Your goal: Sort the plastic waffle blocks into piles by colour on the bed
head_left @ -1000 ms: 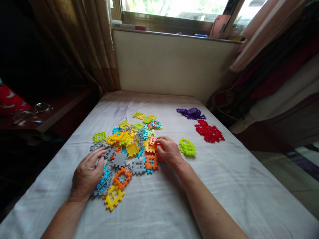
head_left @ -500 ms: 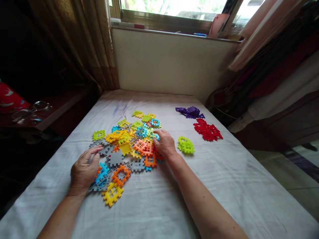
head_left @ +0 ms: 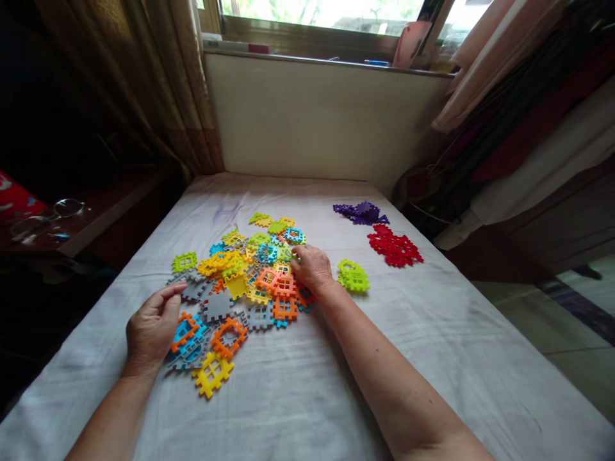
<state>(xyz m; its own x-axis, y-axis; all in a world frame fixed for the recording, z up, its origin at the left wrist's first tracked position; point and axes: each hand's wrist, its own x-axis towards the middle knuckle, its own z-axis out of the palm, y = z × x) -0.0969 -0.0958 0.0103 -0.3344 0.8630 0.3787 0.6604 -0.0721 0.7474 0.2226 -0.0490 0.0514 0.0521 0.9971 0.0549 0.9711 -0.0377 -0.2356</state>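
Observation:
Plastic interlocking building tiles in many colours lie in a loose heap between my hands. My right hand point(head_left: 312, 267) is at the heap's right side, its curled fingers closed on the edge of a light green tile point(head_left: 284, 253). Below those fingers are salmon-orange tiles point(head_left: 283, 285). My left hand point(head_left: 152, 323) hovers at the left edge, fingers bent and apart from the thumb, holding nothing. Closest to it are grey tiles point(head_left: 193, 286) and an orange tile point(head_left: 185, 331) on blue ones. A yellow window tile point(head_left: 213, 374) lies at the near end.
Apart from the heap, on the right, lie lime green tiles point(head_left: 353, 276), a red pile point(head_left: 394, 246) and a purple pile point(head_left: 361, 212). A white sheet point(head_left: 432, 365) covers the surface. Glasses point(head_left: 68, 207) rest on a dark side table at left. Clothes hang at right.
The whole view has shifted slightly. My left hand has drawn back a little to the left, uncovering more of the orange tile. My right fingers have curled in at the light green tile.

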